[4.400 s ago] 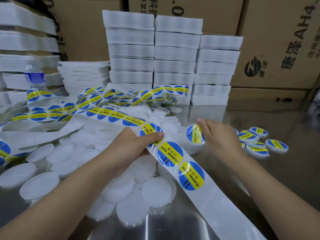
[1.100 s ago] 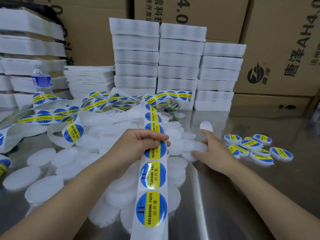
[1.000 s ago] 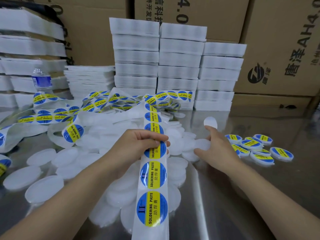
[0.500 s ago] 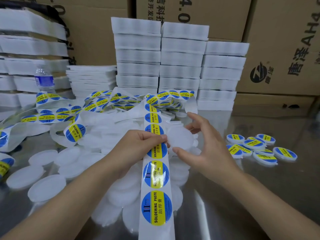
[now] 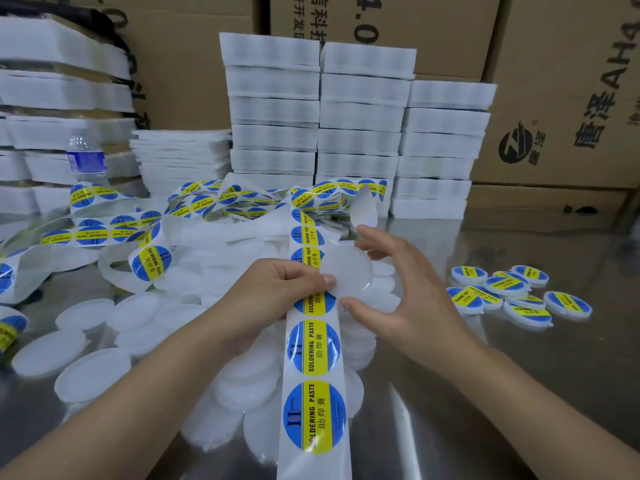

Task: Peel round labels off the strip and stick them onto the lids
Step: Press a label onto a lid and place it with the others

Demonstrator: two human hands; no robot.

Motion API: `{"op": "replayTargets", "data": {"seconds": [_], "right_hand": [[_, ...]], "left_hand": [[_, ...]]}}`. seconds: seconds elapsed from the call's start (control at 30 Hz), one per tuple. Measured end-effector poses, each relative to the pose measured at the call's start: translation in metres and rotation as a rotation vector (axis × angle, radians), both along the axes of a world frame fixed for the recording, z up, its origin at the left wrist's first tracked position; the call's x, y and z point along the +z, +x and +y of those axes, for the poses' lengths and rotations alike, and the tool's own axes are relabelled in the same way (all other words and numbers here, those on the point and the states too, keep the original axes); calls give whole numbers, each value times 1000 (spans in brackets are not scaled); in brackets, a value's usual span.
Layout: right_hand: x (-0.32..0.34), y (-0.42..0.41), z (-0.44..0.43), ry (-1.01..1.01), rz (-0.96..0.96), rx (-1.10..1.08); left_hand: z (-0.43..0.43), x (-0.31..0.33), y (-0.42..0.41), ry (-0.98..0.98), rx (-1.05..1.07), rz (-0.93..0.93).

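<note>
A white backing strip (image 5: 313,355) with round blue-and-yellow "SOLDERING PASTE" labels runs from the tangled pile at the back down toward me. My left hand (image 5: 277,289) grips the strip, thumb lying across a label. My right hand (image 5: 398,289) holds a blank white round lid (image 5: 348,271) between thumb and fingers, right beside the strip and touching my left thumb. Many blank white lids (image 5: 93,379) lie heaped under and left of my hands. Several labelled lids (image 5: 505,292) lie grouped at the right.
Stacks of white foam trays (image 5: 322,133) stand behind the pile, with cardboard boxes (image 5: 561,98) along the wall. A water bottle (image 5: 86,157) stands at the back left. Loose label strip (image 5: 104,233) sprawls over the shiny metal table (image 5: 519,393).
My right hand picked a blank lid from the pile at the right and brought it left to the strip. My left hand kept its grip on the strip.
</note>
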State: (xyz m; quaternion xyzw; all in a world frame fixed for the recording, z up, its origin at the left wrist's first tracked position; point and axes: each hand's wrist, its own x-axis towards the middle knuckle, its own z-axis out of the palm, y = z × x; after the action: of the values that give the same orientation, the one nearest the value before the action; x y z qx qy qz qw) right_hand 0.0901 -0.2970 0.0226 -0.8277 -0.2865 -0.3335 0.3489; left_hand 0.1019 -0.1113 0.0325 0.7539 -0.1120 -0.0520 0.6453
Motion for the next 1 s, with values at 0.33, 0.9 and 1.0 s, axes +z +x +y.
{"op": "replayTargets", "data": {"seconds": [0.33,0.9,1.0], "right_hand": [[27,-4,-4,875,582,382],[20,4,-2,862,788,229],[19,5,-2,854,793,237]], "left_hand": [[1,0,2,-52,6,40],[1,1,2,-41,1,24],[2,1,1,-41,-6,25]]}}
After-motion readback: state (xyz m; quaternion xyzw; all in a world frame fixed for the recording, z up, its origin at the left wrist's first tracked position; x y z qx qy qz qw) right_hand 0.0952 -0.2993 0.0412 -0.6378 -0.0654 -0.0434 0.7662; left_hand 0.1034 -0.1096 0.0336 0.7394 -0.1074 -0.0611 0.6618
